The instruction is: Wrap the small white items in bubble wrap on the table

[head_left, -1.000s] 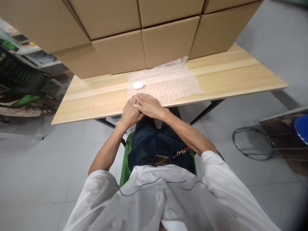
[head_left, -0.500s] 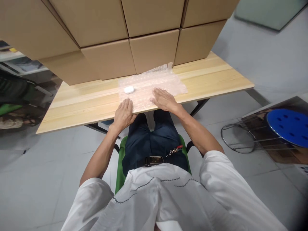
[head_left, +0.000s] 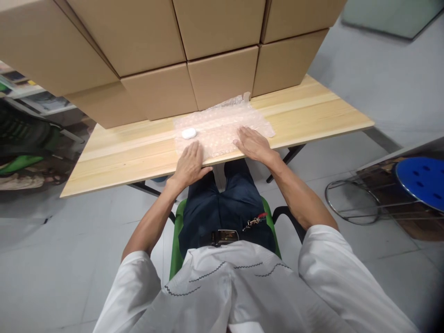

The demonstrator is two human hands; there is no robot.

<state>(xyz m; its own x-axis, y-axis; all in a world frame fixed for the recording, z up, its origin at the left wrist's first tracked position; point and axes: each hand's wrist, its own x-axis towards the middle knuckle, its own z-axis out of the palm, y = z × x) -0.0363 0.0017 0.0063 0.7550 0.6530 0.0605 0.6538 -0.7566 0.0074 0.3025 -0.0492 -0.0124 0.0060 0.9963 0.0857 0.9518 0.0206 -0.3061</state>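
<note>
At frame centre, translucent pinkish bubble wrap (head_left: 218,132) is touched by the flattened left hand (head_left: 189,165) and right hand (head_left: 255,144), set apart. Left of centre, a small white oval object (head_left: 189,133) is seen on it.

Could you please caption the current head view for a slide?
Left hand and right hand, both open, at bubble wrap bearing a small white object, before cardboard boxes.

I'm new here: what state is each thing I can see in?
Left hand: open, palm down, fingers over the bubble wrap.
Right hand: open, palm down, fingers over the bubble wrap.
Bubble wrap: spread out, far edge crinkled.
Small white object: lying uncovered on the wrap.
Cardboard boxes: stacked; whether sealed, I can't tell.
Green chair: occupied.
Blue stool: apparently upright, cut off by the picture's edge.
</note>
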